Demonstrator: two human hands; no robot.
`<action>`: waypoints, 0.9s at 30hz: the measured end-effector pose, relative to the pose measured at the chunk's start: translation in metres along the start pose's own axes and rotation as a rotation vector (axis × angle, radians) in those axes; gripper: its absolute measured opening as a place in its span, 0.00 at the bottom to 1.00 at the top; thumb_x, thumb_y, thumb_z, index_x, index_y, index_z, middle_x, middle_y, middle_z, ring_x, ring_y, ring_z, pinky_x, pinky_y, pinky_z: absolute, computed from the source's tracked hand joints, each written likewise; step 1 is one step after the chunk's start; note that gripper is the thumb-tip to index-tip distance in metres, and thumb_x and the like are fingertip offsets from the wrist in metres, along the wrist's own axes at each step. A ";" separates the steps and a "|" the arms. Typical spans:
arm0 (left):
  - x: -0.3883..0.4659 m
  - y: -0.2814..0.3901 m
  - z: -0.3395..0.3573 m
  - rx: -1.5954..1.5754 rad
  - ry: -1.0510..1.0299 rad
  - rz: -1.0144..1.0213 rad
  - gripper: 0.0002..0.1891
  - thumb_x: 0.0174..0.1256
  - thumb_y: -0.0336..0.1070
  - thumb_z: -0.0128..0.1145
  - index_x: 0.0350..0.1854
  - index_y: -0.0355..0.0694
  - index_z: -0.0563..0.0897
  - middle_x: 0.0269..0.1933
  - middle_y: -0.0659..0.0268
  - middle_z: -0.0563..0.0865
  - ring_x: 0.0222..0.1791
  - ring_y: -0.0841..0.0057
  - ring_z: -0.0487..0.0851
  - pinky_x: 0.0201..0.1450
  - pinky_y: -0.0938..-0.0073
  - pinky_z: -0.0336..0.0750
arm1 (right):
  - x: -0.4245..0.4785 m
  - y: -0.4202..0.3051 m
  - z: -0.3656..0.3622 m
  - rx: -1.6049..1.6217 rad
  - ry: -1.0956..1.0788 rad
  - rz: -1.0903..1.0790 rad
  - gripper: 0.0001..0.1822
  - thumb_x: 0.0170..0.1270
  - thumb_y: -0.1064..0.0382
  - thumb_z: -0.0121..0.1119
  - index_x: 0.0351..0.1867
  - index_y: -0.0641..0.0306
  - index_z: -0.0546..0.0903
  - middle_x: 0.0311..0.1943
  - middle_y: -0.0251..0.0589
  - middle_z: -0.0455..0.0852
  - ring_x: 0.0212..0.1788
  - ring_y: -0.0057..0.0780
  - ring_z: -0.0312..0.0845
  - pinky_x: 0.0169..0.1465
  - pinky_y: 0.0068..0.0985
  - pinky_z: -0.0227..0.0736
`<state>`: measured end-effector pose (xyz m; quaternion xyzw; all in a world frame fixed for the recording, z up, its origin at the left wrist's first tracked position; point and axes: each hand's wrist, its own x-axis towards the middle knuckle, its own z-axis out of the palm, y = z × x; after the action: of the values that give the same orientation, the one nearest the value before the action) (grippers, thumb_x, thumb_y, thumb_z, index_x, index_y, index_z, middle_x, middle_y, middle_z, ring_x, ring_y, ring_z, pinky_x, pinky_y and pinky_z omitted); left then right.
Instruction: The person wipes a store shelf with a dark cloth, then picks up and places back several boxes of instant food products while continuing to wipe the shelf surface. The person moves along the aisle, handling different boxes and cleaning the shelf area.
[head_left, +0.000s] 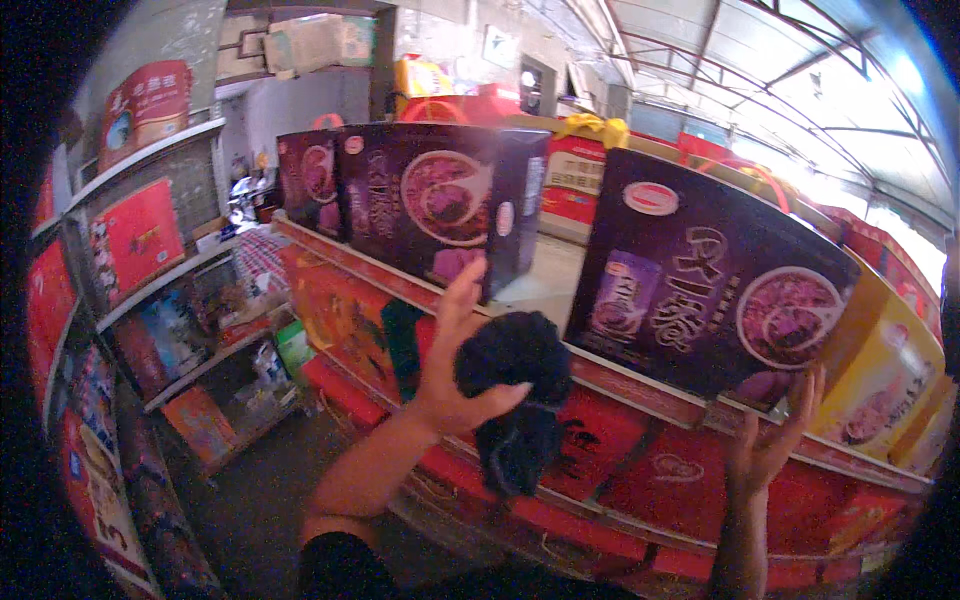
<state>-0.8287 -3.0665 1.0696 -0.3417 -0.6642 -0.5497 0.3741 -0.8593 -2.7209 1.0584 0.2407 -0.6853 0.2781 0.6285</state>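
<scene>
My left hand (450, 375) is raised with fingers and thumb spread, in front of the shelf edge. Its thumb overlaps a dark, soft-looking bundle (514, 360); what that is, I cannot tell, and no grip on it shows. To the right, my right hand (769, 442) has its palm turned up and fingers apart, by the lower corner of a dark purple carton (697, 277) with printed bowl pictures. Whether the fingertips touch the carton is unclear. A matching purple carton (416, 202) stands left of a gap on the same shelf top, beyond my left fingertips.
Red gift boxes (660, 465) fill the shelf below. A yellow carton (885, 360) stands at the right end. Left of the aisle floor (277, 480), another shelf rack (161, 300) holds more boxes. Yellow plastic (592, 129) lies on boxes behind the gap.
</scene>
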 end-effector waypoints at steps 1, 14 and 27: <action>-0.002 0.009 -0.009 -0.092 0.098 -0.010 0.50 0.42 0.32 0.64 0.69 0.30 0.49 0.71 0.56 0.50 0.69 0.70 0.58 0.72 0.66 0.44 | -0.004 -0.007 -0.001 0.002 -0.055 -0.079 0.34 0.62 0.63 0.53 0.67 0.69 0.55 0.65 0.56 0.59 0.68 0.43 0.55 0.68 0.36 0.51; 0.010 -0.076 -0.242 0.046 0.306 -0.269 0.38 0.54 0.31 0.63 0.67 0.33 0.59 0.55 0.59 0.76 0.55 0.74 0.74 0.61 0.72 0.66 | 0.022 -0.159 0.183 0.546 -0.603 0.177 0.47 0.54 0.65 0.65 0.69 0.71 0.46 0.65 0.62 0.60 0.66 0.50 0.59 0.66 0.39 0.57; 0.028 -0.110 -0.277 0.119 0.021 -0.191 0.43 0.44 0.34 0.67 0.64 0.28 0.58 0.51 0.55 0.78 0.53 0.70 0.78 0.58 0.70 0.69 | 0.023 -0.189 0.246 -0.262 -0.517 0.149 0.50 0.53 0.40 0.62 0.65 0.75 0.53 0.30 0.58 0.82 0.29 0.51 0.81 0.34 0.40 0.76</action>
<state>-0.9038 -3.3567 1.0744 -0.2483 -0.7214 -0.5458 0.3465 -0.9119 -3.0266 1.0828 0.1694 -0.8684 0.1619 0.4370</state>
